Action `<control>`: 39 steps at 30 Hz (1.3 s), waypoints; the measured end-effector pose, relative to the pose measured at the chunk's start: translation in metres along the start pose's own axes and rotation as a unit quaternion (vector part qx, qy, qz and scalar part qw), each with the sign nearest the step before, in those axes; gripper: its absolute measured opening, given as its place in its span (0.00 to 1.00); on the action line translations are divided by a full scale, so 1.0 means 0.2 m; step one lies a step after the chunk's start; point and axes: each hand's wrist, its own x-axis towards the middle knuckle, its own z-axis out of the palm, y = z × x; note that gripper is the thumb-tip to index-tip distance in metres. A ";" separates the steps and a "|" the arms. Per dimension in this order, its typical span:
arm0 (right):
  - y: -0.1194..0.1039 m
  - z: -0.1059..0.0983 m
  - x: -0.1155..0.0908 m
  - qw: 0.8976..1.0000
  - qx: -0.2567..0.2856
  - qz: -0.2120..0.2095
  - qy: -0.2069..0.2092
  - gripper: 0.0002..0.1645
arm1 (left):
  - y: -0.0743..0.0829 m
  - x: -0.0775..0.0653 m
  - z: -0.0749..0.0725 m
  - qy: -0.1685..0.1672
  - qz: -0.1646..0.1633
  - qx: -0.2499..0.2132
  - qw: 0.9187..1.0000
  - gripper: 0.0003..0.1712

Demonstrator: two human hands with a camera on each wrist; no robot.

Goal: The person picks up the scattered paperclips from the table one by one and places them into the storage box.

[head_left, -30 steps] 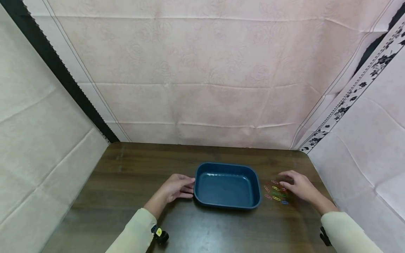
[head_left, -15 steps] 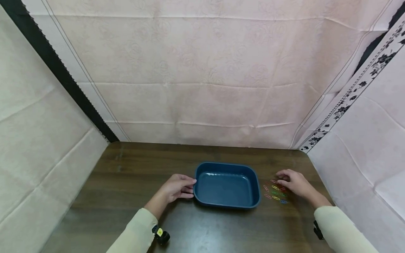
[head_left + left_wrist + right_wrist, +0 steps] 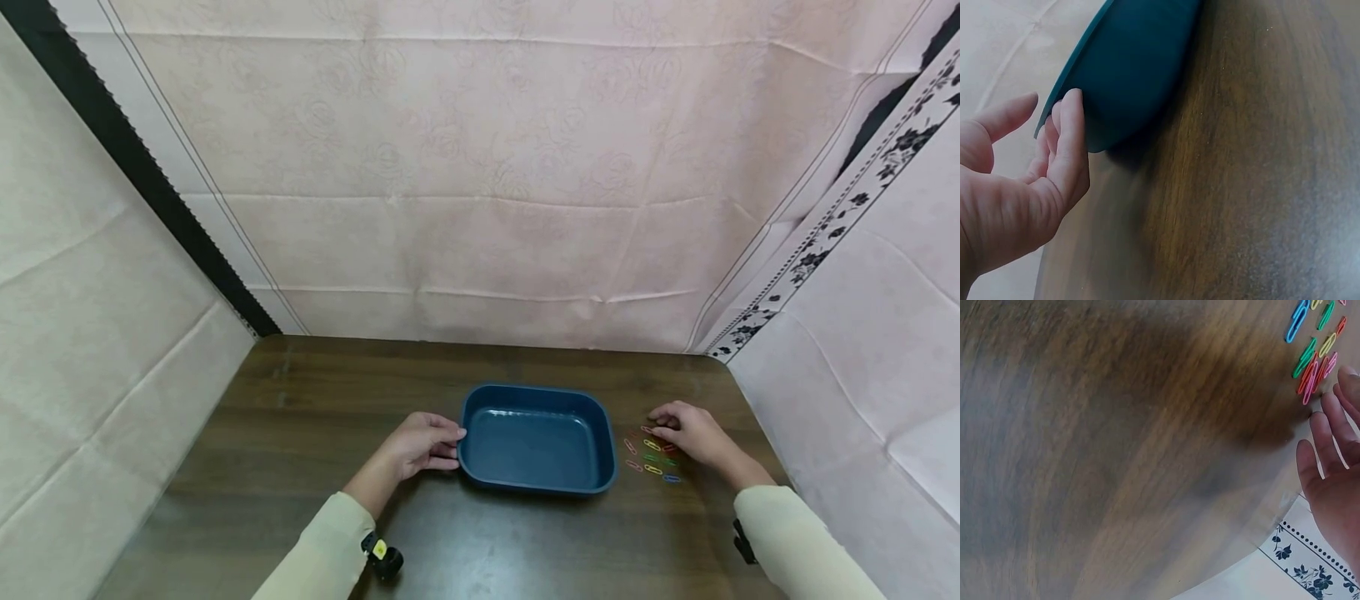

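Observation:
A blue rectangular baking dish [image 3: 536,454] lies on the table with nothing inside it. My left hand [image 3: 422,447] holds the left rim; in the left wrist view the thumb is on the rim's inner side and the fingers [image 3: 1071,134] rest against the outer wall. Just right of the dish, several coloured paper clips [image 3: 653,469] lie in a loose group. Over their far right side hovers my right hand [image 3: 693,433], fingers bent loosely and thumb near the index finger. The right wrist view shows its fingertips beside pink and red paper clips [image 3: 1310,381]; no clip is visibly gripped.
A brown wooden table [image 3: 315,517] bears everything. Pale cloth hangs behind it [image 3: 487,250] and at both sides; the right cloth [image 3: 870,333] has a black floral border and stands close to the right forearm. Wrist-worn cameras sit on both sleeves.
My right hand has moved slightly left and away from me over the paper clips, its thumb and index finger coming closer together. The left hand stays at the dish's rim.

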 end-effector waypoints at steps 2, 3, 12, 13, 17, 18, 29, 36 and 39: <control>-0.01 0.00 0.00 1.000 -0.003 0.004 -0.002 0.08 | 0.00 0.00 0.00 0.003 -0.002 0.000 1.000 0.22; -0.01 0.00 0.01 1.000 -0.003 0.005 -0.002 0.08 | 0.00 0.01 0.00 0.004 -0.002 -0.001 1.000 0.21; -0.03 0.00 0.01 1.000 -0.005 -0.001 -0.004 0.03 | 0.00 0.02 0.01 0.006 -0.002 -0.007 1.000 0.18; -0.03 0.00 0.01 1.000 -0.007 -0.002 -0.004 0.03 | 0.00 0.02 0.01 0.006 -0.002 -0.008 1.000 0.18; -0.02 0.01 0.02 1.000 -0.008 0.001 -0.010 0.04 | 0.00 0.02 0.01 0.004 -0.004 -0.011 1.000 0.19; -0.02 0.01 0.02 1.000 -0.008 0.002 -0.012 0.04 | 0.00 0.03 0.01 0.004 -0.004 -0.012 1.000 0.19; -0.03 0.02 0.04 1.000 -0.001 0.016 -0.024 0.04 | 0.00 0.02 0.01 0.002 -0.002 -0.017 1.000 0.19; -0.04 0.04 0.04 0.999 0.005 0.018 -0.028 0.07 | -0.01 0.02 0.00 0.000 -0.002 -0.014 1.000 0.20; -0.05 0.04 0.04 0.999 0.007 0.022 -0.031 0.08 | 0.00 0.01 0.00 -0.001 -0.001 -0.014 1.000 0.20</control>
